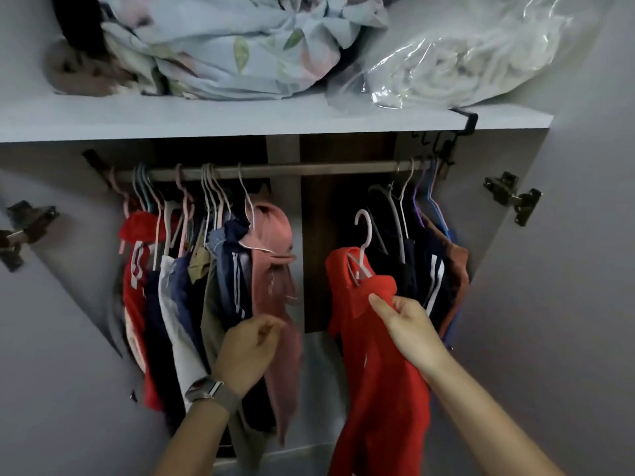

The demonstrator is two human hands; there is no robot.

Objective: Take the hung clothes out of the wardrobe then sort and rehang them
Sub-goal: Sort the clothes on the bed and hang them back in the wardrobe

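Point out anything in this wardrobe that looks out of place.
The red shirt is off the rail: its white hanger hooks nothing, held up by the right hand. On the shelf, the plastic-wrapped bundle overhangs the front edge.

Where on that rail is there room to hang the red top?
The rail is bare in the middle, between the pink hoodie and the dark clothes at right. The left group is tightly packed. The right hand holds the red top.
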